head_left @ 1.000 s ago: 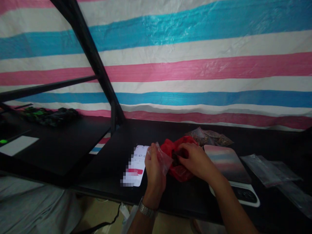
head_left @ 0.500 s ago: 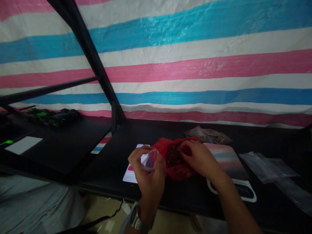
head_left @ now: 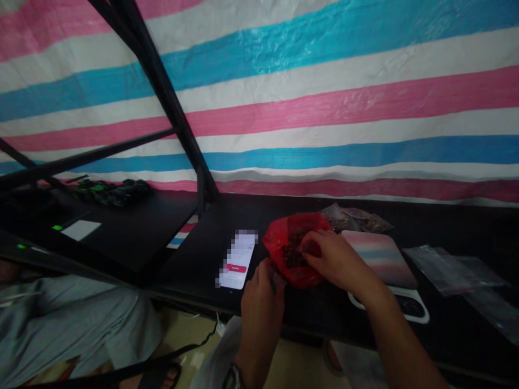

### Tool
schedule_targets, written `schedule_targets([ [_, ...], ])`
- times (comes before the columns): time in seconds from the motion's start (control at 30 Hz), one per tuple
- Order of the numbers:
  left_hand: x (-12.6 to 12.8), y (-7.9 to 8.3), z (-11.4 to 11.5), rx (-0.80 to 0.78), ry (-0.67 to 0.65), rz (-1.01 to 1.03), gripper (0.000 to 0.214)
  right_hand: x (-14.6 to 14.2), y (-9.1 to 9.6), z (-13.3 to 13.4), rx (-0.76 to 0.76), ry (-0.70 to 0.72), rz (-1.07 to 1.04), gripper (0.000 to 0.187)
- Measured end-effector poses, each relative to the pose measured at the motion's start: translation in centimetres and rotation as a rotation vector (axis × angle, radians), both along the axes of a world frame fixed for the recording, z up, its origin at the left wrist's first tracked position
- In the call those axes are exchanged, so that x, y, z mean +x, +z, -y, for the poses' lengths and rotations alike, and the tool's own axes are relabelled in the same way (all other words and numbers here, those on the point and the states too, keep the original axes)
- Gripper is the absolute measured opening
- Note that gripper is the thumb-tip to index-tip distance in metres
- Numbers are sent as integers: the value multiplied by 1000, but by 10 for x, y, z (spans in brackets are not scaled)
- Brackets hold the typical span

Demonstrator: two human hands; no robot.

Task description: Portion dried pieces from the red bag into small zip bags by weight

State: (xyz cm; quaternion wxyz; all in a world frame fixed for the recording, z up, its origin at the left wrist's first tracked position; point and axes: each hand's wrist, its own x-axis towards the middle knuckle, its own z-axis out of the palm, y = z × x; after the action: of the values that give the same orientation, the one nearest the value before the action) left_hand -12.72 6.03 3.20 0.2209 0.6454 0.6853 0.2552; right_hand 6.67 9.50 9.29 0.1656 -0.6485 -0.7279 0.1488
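Red plastic bag (head_left: 278, 243), centre frame, gapes toward the right hand (head_left: 334, 262), letting its fingers pinch dark bits (head_left: 294, 254) inside; left hand (head_left: 261, 296) curls shut beside it (contents unclear).

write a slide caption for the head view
Right hand reaches into a red bag of dark pieces while the left hand holds a small clear bag beside a phone.

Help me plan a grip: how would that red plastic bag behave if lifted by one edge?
Probably floppy: the red bag is thin, crumpled film slumped on the table. Likely bottom-heavy, since dark loose pieces sit inside. Its open mouth, where the right hand reaches, might spill if tipped.
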Motion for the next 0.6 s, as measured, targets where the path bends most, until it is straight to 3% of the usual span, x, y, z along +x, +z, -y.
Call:
schedule_targets([
  [0.1, 1, 7, 2, -10, 37, 3, 29, 1, 1, 2, 5, 5, 0, 16],
  [0.23, 4, 29, 11, 203, 113, 143, 23, 7, 1, 3, 33, -48, -11, 15],
  [0.37, 24, 49, 1, 224, -62, 173, 30, 15, 5, 5, 37, -110, 36, 12],
  [0.47, 31, 39, -5, 202, -100, 196, 26, 18, 9, 6, 13, -132, 62, 12],
  [0.6, 26, 9, 10, 287, 88, 369, 15, 14, 10, 6, 35, -104, 46, 15],
])
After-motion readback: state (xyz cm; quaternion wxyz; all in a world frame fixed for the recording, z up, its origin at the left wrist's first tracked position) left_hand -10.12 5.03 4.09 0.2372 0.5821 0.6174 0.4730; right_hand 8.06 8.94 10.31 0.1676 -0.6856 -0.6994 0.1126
